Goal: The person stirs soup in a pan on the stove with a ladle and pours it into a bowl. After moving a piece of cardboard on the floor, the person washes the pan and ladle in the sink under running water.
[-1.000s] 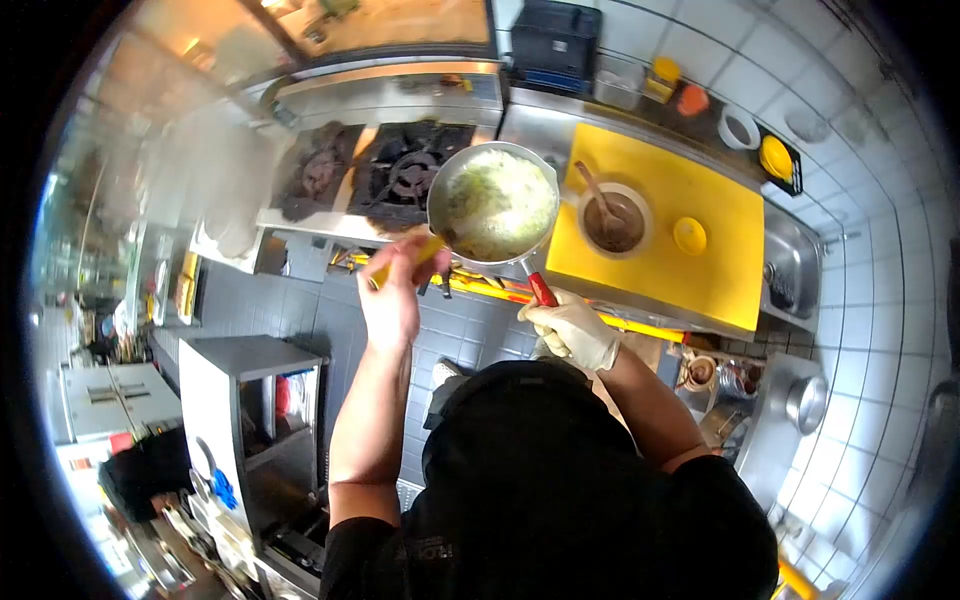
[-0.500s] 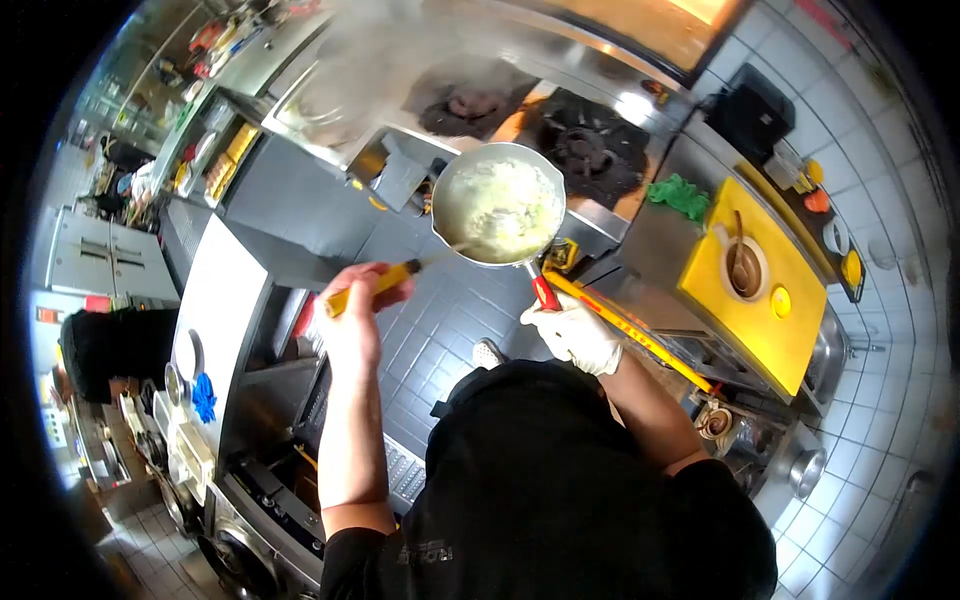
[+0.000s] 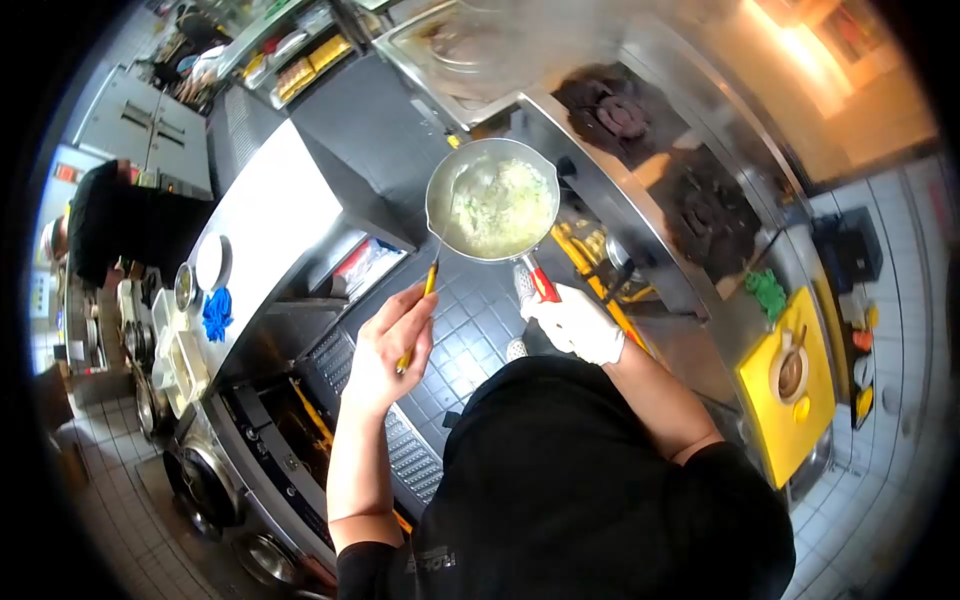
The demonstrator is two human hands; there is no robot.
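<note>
A metal saucepan (image 3: 437,205) with pouring lips hangs in the air in front of me, above the floor. In it lies pale, creamy food (image 3: 505,208) flecked with green. My right hand (image 3: 575,325), in a white glove, is wrapped around the pan's red handle (image 3: 543,285). My bare left hand (image 3: 392,345) grips a yellow-handled utensil (image 3: 431,281) with a thin metal shaft. The shaft runs up to the near left rim of the saucepan; its working end is hard to make out.
A stove with black burners (image 3: 705,205) stands right of the pan. The white counter (image 3: 265,215) on the left bears a plate (image 3: 212,262) and a blue cloth or glove (image 3: 217,314). At right lies a yellow cutting board (image 3: 800,430). Another person in black (image 3: 135,220) stands far left.
My body has turned left, carrying the saucepan away from the burners toward the white counter. The left hand has come closer to the pan, and its utensil now points more upright.
</note>
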